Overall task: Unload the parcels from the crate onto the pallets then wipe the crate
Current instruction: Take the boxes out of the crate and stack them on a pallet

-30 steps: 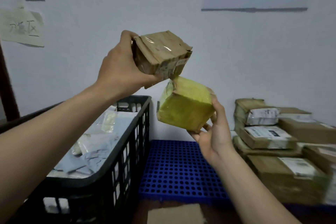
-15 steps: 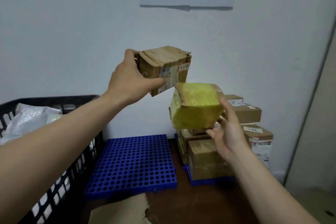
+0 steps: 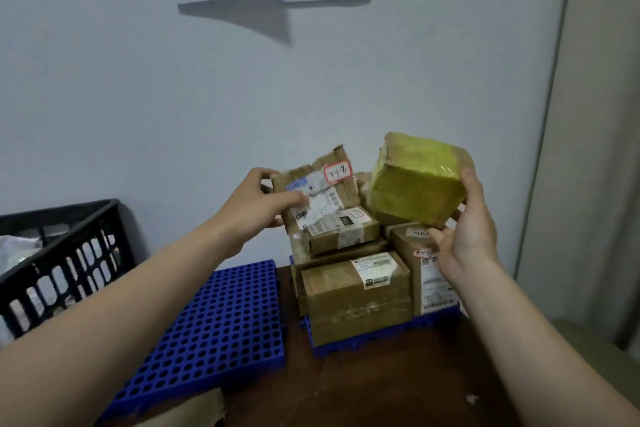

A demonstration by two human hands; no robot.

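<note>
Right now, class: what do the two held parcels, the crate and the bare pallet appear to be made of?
Brown parcel: worn cardboard, creased and torn, paper labels. Yellow parcel: likely cardboard under glossy yellow tape, judging by its sheen. Crate: black moulded plastic, latticed walls. Bare pallet: blue moulded plastic, evenly perforated.

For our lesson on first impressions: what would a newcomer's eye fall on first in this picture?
The bright yellow-taped parcel, held up in the right hand at centre right, stands out first. Beside it, the left hand holds a battered brown parcel atop the stacked cardboard boxes. The bare blue pallet lies lower left, next to the black crate.
</note>
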